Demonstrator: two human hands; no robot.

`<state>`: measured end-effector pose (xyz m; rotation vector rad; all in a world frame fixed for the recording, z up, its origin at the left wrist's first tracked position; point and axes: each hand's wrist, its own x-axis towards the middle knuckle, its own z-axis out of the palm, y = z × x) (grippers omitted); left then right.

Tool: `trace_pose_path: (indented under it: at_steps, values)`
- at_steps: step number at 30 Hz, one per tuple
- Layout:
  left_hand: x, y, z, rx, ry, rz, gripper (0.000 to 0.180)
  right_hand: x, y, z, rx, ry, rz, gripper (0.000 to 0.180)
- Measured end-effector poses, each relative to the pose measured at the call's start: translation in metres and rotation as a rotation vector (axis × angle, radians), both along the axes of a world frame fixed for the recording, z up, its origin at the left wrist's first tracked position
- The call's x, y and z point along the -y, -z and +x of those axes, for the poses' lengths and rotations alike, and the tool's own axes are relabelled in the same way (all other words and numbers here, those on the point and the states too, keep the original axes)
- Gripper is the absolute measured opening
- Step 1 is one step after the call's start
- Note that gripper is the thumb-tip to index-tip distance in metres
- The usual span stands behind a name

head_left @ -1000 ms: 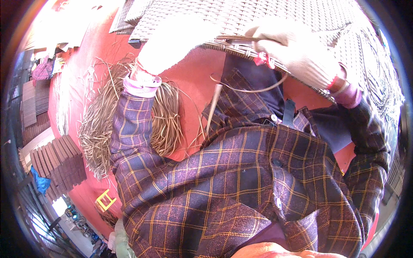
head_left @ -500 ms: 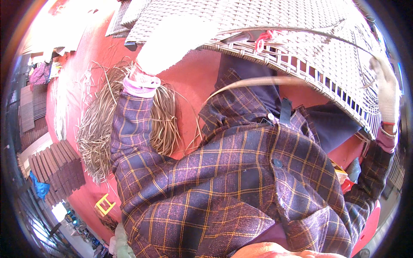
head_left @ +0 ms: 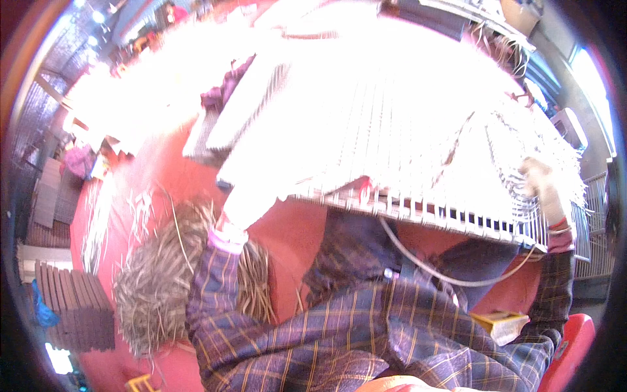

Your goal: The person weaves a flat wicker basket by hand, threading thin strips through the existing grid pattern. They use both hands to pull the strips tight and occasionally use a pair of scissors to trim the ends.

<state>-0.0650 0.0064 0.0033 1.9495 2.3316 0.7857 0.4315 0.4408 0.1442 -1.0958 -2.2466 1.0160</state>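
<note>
A woven panel (head_left: 392, 157) of pale strips lies across my lap, much of it bleached by bright light. Along its near edge runs an open row of bars, with a bit of red tie (head_left: 364, 189) on it. My left hand (head_left: 258, 204), in a white glove, is at the panel's near left corner; glare hides its fingers. On the right part of the panel is my right hand (head_left: 543, 186), also gloved, its fingers curled over loose strands; what they hold is unclear. A pale strip (head_left: 450, 277) loops down below the near edge.
A big bundle of brown strips (head_left: 157, 281) lies left of my left arm on the red surface (head_left: 98, 209). Stacked brown slatted pieces (head_left: 75, 307) are at the far left. A yellow-edged box (head_left: 499, 325) is near my right elbow, and a red seat (head_left: 578, 340) is beyond it.
The view has tilted up, so more of the panel and room shows. My right hand is now over the panel's right part. The long strip that crossed the panel toward it no longer shows there.
</note>
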Motion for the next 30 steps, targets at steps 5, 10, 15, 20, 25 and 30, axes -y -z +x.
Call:
trace_pose_path:
  at_steps: [5, 10, 15, 20, 25, 30]
  values:
    - [0.009, -0.119, 0.056, 0.735, -0.178, 0.799, 0.018, 0.111, -0.001, -0.114, 0.107, -0.541, 0.078, 0.022]
    - [-0.009, -0.163, 0.160, 0.206, 0.211, 0.672, 0.026, 0.199, 0.002, -0.202, 0.127, -0.945, 0.180, 0.018]
    - [-0.037, -0.129, 0.168, -0.300, 0.057, 0.262, 0.031, 0.229, 0.015, -0.214, 0.044, -0.920, -0.184, 0.014]
    - [-0.015, -0.099, 0.105, -0.370, -0.003, 0.326, 0.016, 0.188, 0.020, -0.191, 0.040, -0.904, -0.014, 0.019]
    - [0.031, -0.076, 0.020, -0.760, -0.540, 0.082, 0.014, 0.135, 0.016, -0.159, 0.254, -0.531, 0.174, 0.022]
    - [0.025, -0.082, 0.023, -0.651, -0.565, 0.215, 0.012, 0.128, 0.033, -0.146, 0.165, -0.547, 0.175, 0.024]
